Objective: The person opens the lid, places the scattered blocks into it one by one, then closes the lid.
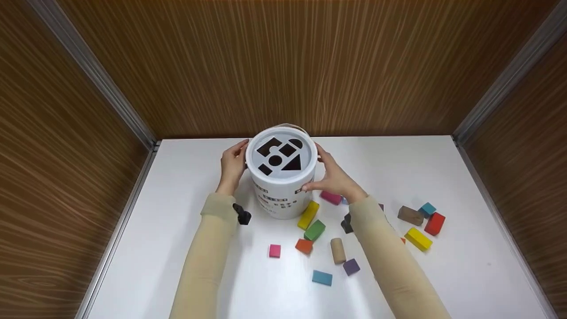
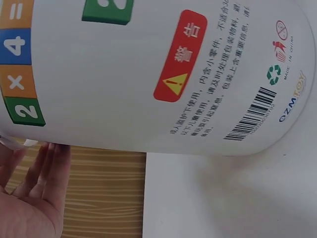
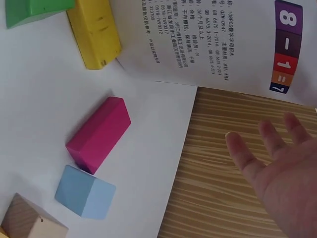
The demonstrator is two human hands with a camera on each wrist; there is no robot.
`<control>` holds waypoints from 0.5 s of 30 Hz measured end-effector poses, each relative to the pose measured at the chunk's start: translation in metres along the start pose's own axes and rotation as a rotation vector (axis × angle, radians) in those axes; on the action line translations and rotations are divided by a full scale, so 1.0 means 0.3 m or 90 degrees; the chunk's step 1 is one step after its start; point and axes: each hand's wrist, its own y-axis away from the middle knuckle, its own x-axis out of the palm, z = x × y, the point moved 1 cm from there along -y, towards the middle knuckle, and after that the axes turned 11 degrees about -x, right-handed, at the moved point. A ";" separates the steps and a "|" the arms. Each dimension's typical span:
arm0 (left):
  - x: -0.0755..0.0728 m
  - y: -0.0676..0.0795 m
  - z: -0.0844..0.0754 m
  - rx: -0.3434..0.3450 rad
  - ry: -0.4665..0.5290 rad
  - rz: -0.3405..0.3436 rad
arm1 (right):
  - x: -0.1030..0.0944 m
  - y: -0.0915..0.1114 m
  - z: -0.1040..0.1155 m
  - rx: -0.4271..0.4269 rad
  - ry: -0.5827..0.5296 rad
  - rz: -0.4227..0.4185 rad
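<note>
A white bucket (image 1: 283,199) stands upright near the back of the white table, its lid (image 1: 266,148) pierced with shaped holes. My left hand (image 1: 233,166) is at its left side, fingertips right at the side just below the rim. In the left wrist view, these fingers (image 2: 57,171) reach up along the bucket wall, which bears printed number tiles and a red warning label. My right hand (image 1: 334,177) is at the opposite side, thumb and fingers spread. The right wrist view shows its fingers (image 3: 242,153) extended, with a gap between them and the wall.
Loose coloured blocks lie in front and to the right: yellow (image 1: 308,215), green (image 1: 315,231), orange (image 1: 304,246), pink (image 1: 275,251), blue (image 1: 322,278) and a wooden cylinder (image 1: 338,251). Farther right are a red block (image 1: 435,223) and several others. Wood-grain panels (image 1: 283,66) enclose the table.
</note>
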 end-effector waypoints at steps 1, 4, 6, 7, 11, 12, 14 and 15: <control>-0.001 0.000 0.003 0.006 -0.011 -0.001 | 0.004 -0.001 -0.002 -0.003 -0.003 0.000; -0.002 0.003 0.014 0.024 -0.039 -0.005 | 0.019 -0.005 -0.010 -0.019 -0.020 0.002; -0.004 0.007 0.024 0.027 -0.046 -0.003 | 0.031 -0.005 -0.014 -0.021 -0.036 0.002; -0.005 0.010 0.029 0.025 -0.045 0.001 | 0.038 -0.005 -0.016 -0.017 -0.042 0.003; -0.011 0.017 0.050 0.007 -0.052 0.025 | 0.059 0.004 -0.024 0.001 -0.067 0.003; -0.013 0.018 0.054 0.002 -0.058 0.030 | 0.063 0.007 -0.026 0.001 -0.076 0.004; -0.018 0.019 0.059 -0.011 -0.063 0.049 | 0.070 0.012 -0.030 0.001 -0.096 0.003; -0.021 0.018 0.060 -0.019 -0.062 0.057 | 0.074 0.015 -0.033 0.003 -0.098 0.003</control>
